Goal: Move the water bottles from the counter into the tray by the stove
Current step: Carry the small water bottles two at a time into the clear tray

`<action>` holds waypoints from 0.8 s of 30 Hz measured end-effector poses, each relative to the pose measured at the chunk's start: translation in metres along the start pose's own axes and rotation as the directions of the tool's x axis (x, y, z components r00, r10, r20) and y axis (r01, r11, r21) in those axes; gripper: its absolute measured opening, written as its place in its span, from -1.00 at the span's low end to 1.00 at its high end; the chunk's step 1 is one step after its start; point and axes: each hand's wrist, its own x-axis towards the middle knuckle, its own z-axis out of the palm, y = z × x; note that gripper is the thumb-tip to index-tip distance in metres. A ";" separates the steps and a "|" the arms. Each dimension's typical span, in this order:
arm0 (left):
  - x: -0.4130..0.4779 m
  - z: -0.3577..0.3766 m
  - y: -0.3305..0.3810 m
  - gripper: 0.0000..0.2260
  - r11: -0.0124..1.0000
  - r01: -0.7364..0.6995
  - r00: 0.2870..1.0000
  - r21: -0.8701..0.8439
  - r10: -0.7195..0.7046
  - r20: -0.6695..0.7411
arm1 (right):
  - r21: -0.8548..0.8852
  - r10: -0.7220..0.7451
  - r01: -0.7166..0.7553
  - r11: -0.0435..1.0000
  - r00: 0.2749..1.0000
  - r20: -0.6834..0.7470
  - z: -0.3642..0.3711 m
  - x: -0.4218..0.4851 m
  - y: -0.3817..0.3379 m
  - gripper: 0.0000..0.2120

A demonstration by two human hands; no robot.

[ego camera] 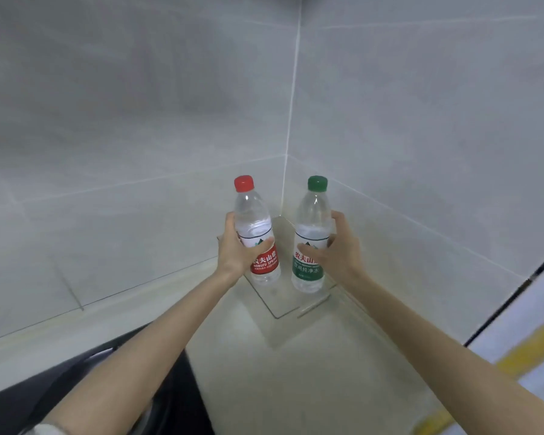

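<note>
My left hand (237,248) grips a clear water bottle with a red cap and red label (254,221) around its middle. My right hand (338,248) grips a second clear bottle with a green cap and green label (311,221). Both bottles stand upright, side by side, over a clear tray (278,304) that sits on the pale counter in the wall corner. Whether their bases touch the tray floor I cannot tell.
Grey tiled walls (139,120) meet in a corner right behind the tray. The black stove top (113,368) lies at the lower left, next to the counter (296,372). A white and yellow surface with a dark edge (522,334) runs along the right.
</note>
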 end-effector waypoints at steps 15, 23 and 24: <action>0.073 0.061 -0.112 -0.31 0.920 0.282 0.959 0.273 -0.266 -0.093 | -0.087 0.090 -0.068 0.994 0.958 0.272 0.077 0.125 0.135 -0.24; 0.089 0.083 -0.138 -0.42 0.832 0.419 0.908 0.364 -0.382 -0.171 | 0.009 0.164 -0.183 0.983 0.901 0.401 0.112 0.142 0.178 -0.25; 0.088 0.085 -0.140 -0.41 0.823 0.433 0.901 0.367 -0.397 -0.172 | 0.010 0.169 -0.189 0.982 0.897 0.408 0.114 0.143 0.181 -0.27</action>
